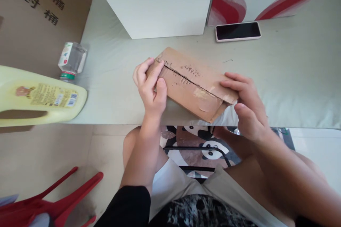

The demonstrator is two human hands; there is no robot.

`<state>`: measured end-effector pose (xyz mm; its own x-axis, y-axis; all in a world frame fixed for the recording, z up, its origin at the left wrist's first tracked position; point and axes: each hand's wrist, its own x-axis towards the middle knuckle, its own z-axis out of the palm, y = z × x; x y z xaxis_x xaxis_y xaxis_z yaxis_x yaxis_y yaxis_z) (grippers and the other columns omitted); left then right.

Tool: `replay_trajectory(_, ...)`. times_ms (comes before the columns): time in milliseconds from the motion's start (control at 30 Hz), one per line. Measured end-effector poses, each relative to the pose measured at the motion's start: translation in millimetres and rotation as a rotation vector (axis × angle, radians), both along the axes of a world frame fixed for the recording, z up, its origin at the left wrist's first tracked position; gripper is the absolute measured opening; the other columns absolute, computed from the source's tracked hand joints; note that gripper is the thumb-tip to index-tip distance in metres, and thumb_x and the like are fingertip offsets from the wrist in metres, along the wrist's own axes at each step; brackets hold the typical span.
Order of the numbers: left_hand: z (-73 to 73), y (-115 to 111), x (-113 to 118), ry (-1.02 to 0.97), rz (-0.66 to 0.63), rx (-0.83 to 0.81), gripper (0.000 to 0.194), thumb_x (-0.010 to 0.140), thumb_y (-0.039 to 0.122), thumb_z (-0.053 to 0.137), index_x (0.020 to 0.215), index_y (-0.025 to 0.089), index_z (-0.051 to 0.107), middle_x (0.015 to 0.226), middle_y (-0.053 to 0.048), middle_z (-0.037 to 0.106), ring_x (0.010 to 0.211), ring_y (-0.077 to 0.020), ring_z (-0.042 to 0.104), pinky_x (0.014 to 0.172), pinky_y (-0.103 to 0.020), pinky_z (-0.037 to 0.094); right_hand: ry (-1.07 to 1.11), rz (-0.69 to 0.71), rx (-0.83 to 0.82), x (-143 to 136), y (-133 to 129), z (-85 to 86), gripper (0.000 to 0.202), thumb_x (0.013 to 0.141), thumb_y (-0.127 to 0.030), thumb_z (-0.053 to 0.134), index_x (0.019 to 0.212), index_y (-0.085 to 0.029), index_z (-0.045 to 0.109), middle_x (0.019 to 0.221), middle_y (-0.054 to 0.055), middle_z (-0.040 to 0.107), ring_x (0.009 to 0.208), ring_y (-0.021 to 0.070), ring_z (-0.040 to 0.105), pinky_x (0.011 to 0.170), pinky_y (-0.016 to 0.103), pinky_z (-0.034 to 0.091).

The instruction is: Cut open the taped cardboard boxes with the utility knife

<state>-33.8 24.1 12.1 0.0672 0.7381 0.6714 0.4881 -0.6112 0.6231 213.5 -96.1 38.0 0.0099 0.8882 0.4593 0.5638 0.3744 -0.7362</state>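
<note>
Cardboard box [190, 83] lies flat near the table [293, 78] edge, centre. Left hand [150, 85] clasps its left end, fingers curled over the top flap. Right hand [246, 104] pinches the right corner, which it partly hides. Yellow jug [39, 95] at left is cut off. Phone [238, 31] lies far right, face dark.

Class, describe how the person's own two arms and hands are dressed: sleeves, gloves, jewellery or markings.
Both hands are bare: the left hand and right hand show no gloves, rings or watch. The left arm has a black sleeve at the upper arm; the right arm is uncovered as far as visible.
</note>
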Motion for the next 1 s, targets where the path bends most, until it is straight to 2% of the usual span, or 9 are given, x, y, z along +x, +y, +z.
replay_trajectory(200,2.0,-1,1,0.03,0.023,-0.053,0.053,0.099,0.064,0.041,0.117,0.029,0.075,0.138,-0.008,0.061,0.139,-0.0314,0.05,0.126,-0.055,0.03,-0.054,-0.039,-0.014,-3,1,1.6,0.035,0.099,-0.038,0.053,0.133,-0.031,0.062,0.146,0.012,0.058,0.14,0.0363,0.051,0.116,0.064,0.041)
replay_trajectory(367,-9.9,3,1,-0.109,0.038,-0.057,0.06,0.09,0.072,0.052,0.132,0.03,0.061,0.15,-0.01,0.048,0.148,-0.0321,0.041,0.126,-0.052,0.031,-0.048,-0.029,-0.016,-2,1,1.1,0.036,0.099,-0.037,0.053,0.133,-0.031,0.062,0.146,0.012,0.057,0.14,0.0357,0.051,0.116,0.063,0.041)
replay_trajectory(500,-18.2,11,0,-0.237,0.018,-0.116,0.063,0.088,0.073,0.054,0.135,0.031,0.052,0.14,-0.009,0.057,0.139,-0.0295,0.052,0.119,-0.048,0.041,-0.048,-0.037,-0.016,-2,1,-0.2,0.035,0.099,-0.038,0.054,0.133,-0.032,0.062,0.145,0.012,0.058,0.14,0.0359,0.051,0.115,0.062,0.042)
replay_trajectory(633,-22.9,17,-4,-0.322,0.033,-0.194,0.06,0.089,0.071,0.056,0.131,0.029,0.056,0.133,-0.008,0.063,0.125,-0.0272,0.063,0.111,-0.044,0.049,-0.055,-0.036,-0.022,-2,1,-0.3,0.035,0.099,-0.038,0.053,0.133,-0.032,0.061,0.145,0.011,0.057,0.141,0.0364,0.05,0.115,0.061,0.044)
replay_trajectory(800,-26.2,19,-10,-0.359,-0.028,-0.177,0.061,0.086,0.071,0.062,0.129,0.028,0.059,0.127,-0.006,0.066,0.119,-0.0263,0.065,0.106,-0.042,0.052,-0.07,-0.045,-0.052,-2,0,0.8,0.035,0.1,-0.04,0.049,0.133,-0.031,0.059,0.145,0.012,0.055,0.142,0.0376,0.048,0.118,0.065,0.039)
replay_trajectory(1000,-22.6,16,-9,-0.348,-0.066,-0.148,0.059,0.085,0.071,0.064,0.123,0.027,0.063,0.121,-0.005,0.068,0.112,-0.0248,0.067,0.1,-0.04,0.054,-0.05,-0.036,-0.105,-2,-3,-0.6,0.037,0.102,-0.044,0.045,0.134,-0.032,0.059,0.149,0.012,0.049,0.147,0.0386,0.041,0.121,0.067,0.034)
